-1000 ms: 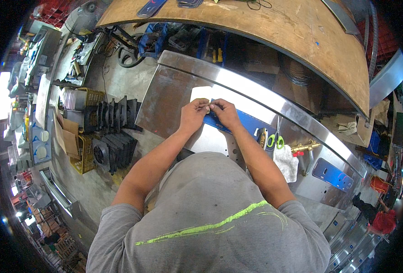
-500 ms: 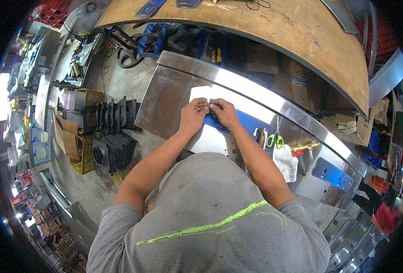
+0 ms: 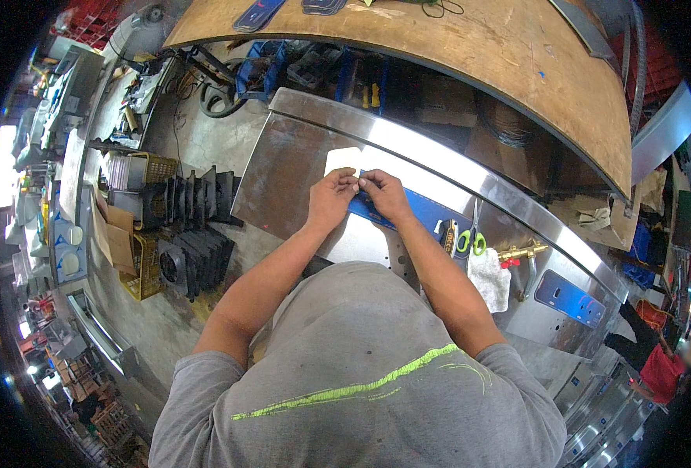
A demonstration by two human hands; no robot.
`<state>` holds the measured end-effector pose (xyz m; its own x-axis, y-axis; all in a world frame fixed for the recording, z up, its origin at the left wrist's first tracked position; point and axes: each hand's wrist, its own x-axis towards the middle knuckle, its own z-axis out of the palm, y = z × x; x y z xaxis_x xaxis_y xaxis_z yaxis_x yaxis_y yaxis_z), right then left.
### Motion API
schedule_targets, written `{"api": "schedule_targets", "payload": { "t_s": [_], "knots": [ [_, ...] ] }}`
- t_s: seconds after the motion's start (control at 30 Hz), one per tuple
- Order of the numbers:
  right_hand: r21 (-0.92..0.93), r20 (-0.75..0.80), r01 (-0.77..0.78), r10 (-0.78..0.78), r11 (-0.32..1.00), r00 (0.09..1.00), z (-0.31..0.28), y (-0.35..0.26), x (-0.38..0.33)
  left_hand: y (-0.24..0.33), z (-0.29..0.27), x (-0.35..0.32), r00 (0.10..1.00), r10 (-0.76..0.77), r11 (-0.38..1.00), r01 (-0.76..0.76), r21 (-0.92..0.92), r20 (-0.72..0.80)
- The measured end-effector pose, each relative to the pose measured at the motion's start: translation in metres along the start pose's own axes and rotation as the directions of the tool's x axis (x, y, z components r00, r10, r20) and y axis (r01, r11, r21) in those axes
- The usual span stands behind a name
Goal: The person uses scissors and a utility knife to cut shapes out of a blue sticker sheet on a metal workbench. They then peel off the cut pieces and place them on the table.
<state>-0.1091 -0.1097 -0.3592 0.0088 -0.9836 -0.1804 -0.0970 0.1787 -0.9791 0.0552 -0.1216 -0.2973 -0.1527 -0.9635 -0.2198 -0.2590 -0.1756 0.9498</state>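
My left hand (image 3: pixel 332 196) and my right hand (image 3: pixel 384 195) meet fingertip to fingertip over a stainless steel panel (image 3: pixel 361 240). Both are closed in a pinch. A long blue strip (image 3: pixel 433 211) runs rightward from under my right hand, whose fingers grip its left end. Whatever the left fingertips pinch is too small to make out. Just beyond the left fingers lies a white sheet (image 3: pixel 344 157). At the strip's right end are a utility knife (image 3: pixel 448 235) and green-handled scissors (image 3: pixel 474 236), with a white cloth (image 3: pixel 488 281) nearer to me.
A brass valve pipe (image 3: pixel 523 251) with a red handle and another blue panel (image 3: pixel 569 298) lie to the right. Ahead stands a wooden bench (image 3: pixel 478 54). Black parts (image 3: pixel 197 249) and yellow crates (image 3: pixel 146 269) sit on the left floor. A person in red (image 3: pixel 661 374) is far right.
My hands stay nearly in place, with small shifts of the fingertips. The person in red at the far right has moved and shows more of the body.
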Motion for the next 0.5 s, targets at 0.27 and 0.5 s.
{"api": "schedule_targets", "payload": {
  "t_s": [0.27,0.5],
  "knots": [
    [-0.020,0.007,-0.012,0.013,1.000,1.000,-0.0010,-0.0040,-0.0005,-0.0008,-0.0007,0.0001,1.000,-0.005,0.998,0.006,-0.061,0.005],
    [-0.017,0.003,0.000,0.000,1.000,1.000,-0.0013,-0.0060,-0.0012,0.0044,0.0003,0.0001,1.000,-0.022,1.000,0.022,-0.005,-0.002]
  ]
}}
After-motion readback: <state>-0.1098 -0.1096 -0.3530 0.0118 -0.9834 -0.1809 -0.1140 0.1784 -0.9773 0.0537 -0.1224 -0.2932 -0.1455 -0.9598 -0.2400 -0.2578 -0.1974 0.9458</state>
